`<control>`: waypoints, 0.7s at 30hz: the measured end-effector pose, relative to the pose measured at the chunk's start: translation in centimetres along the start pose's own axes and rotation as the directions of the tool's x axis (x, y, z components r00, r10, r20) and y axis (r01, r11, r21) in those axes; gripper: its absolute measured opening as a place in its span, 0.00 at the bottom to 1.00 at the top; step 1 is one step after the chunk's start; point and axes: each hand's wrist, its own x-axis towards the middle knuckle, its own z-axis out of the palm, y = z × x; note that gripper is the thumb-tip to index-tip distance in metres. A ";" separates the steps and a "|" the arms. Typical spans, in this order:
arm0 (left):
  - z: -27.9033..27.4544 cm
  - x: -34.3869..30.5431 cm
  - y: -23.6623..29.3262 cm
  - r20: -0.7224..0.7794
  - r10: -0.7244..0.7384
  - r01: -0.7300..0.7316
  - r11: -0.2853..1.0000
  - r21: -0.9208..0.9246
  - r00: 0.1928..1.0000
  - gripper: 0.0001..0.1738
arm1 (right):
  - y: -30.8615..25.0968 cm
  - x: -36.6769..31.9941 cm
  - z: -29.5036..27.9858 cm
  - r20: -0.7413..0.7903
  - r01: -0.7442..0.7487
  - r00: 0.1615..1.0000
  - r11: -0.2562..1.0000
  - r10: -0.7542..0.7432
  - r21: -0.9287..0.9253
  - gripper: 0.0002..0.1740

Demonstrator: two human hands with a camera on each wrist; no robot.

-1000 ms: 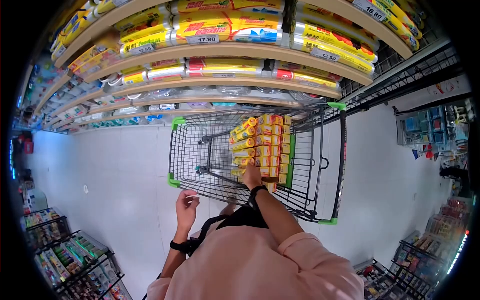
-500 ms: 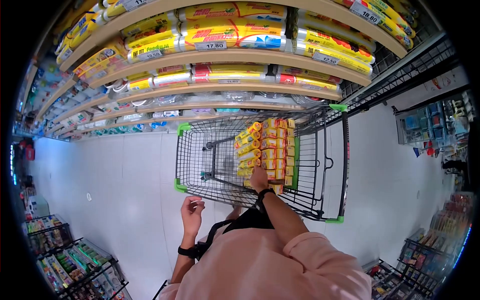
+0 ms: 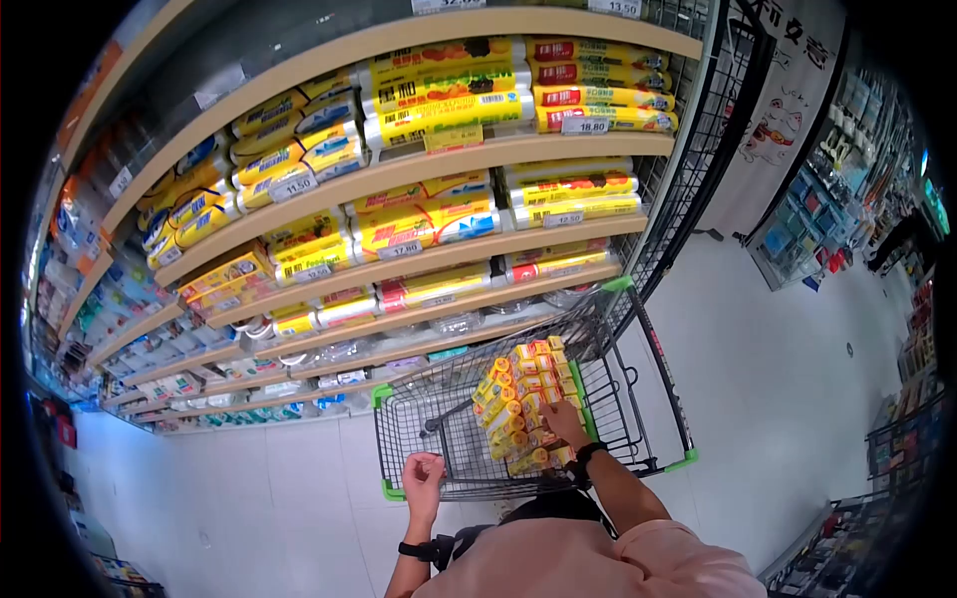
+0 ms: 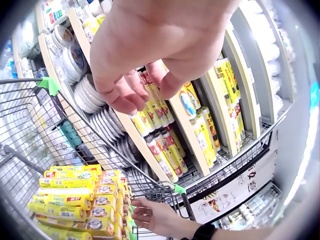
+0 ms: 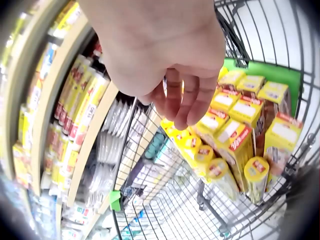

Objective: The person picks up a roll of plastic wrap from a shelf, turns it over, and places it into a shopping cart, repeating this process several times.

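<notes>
A black wire shopping cart [image 3: 638,399] with green corners stands before the shelves. Inside it, yellow boxes and rolls [image 3: 523,404] are stacked in neat rows, also seen in the left wrist view [image 4: 80,200] and the right wrist view [image 5: 235,135]. My right hand [image 3: 563,424] hovers over the near end of that stack, its fingers [image 5: 187,100] hanging loosely curled and holding nothing. My left hand [image 3: 424,473] hangs by the cart's near left rim, fingers [image 4: 127,95] loosely curled, nothing in them.
Wooden shelves [image 3: 399,174] packed with yellow wrap boxes and price tags rise right behind the cart. Lower shelves hold stacked clear plastic ware [image 4: 92,95]. White tiled floor [image 3: 797,369] spreads to the right, and wire racks [image 3: 897,439] stand at the far right.
The head view has tilted up, so more shelves show and the cart sits lower in frame. Both hands keep about the same places relative to the cart.
</notes>
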 end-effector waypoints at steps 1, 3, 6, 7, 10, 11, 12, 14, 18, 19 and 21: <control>0.5 0.6 0.4 0.005 0.012 -0.012 1.000 -0.021 1.000 0.05 | -0.4 0.2 -1.2 -0.012 -0.008 1.000 0.997 0.009 0.075 0.20; 1.7 1.9 1.6 0.015 0.098 -0.098 0.995 -0.029 0.995 0.04 | -1.1 1.2 -3.9 -0.057 0.038 0.998 0.984 -0.029 0.176 0.22; 4.4 3.6 4.6 0.020 0.161 -0.158 0.983 -0.096 0.987 0.09 | -1.7 3.8 -7.6 -0.228 0.263 0.949 0.947 -0.219 0.184 0.19; 5.2 4.3 5.8 0.044 0.206 -0.199 0.973 -0.115 0.978 0.12 | -3.2 3.8 -9.2 -0.290 0.339 0.923 0.894 -0.255 0.293 0.18; 7.3 6.6 8.9 0.034 0.334 -0.322 0.929 -0.184 0.942 0.13 | -8.4 3.3 -14.8 -0.354 0.399 0.891 0.862 -0.285 0.311 0.11; 8.4 7.0 10.5 0.021 0.374 -0.359 0.902 -0.240 0.927 0.08 | -9.3 3.8 -16.7 -0.367 0.444 0.873 0.838 -0.323 0.319 0.09; 9.4 7.6 12.4 0.024 0.449 -0.431 0.870 -0.239 0.893 0.04 | -10.9 3.5 -18.6 -0.384 0.474 0.855 0.827 -0.349 0.302 0.10; 11.7 9.0 16.5 0.008 0.603 -0.591 0.784 -0.190 0.798 0.03 | -13.8 3.8 -22.6 -0.405 0.535 0.817 0.801 -0.410 0.270 0.12; 16.6 12.8 24.0 -0.003 0.850 -0.850 0.527 -0.024 0.527 0.12 | -20.9 3.3 -30.1 -0.451 0.670 0.707 0.720 -0.545 0.180 0.10; 18.4 13.4 26.3 -0.015 0.881 -0.881 0.474 0.013 0.474 0.13 | -22.6 3.5 -32.0 -0.461 0.693 0.680 0.705 -0.570 0.150 0.10; 22.0 15.2 30.7 0.024 0.957 -0.940 0.278 0.198 0.288 0.11 | -26.5 3.4 -35.3 -0.497 0.735 0.566 0.676 -0.657 -0.056 0.10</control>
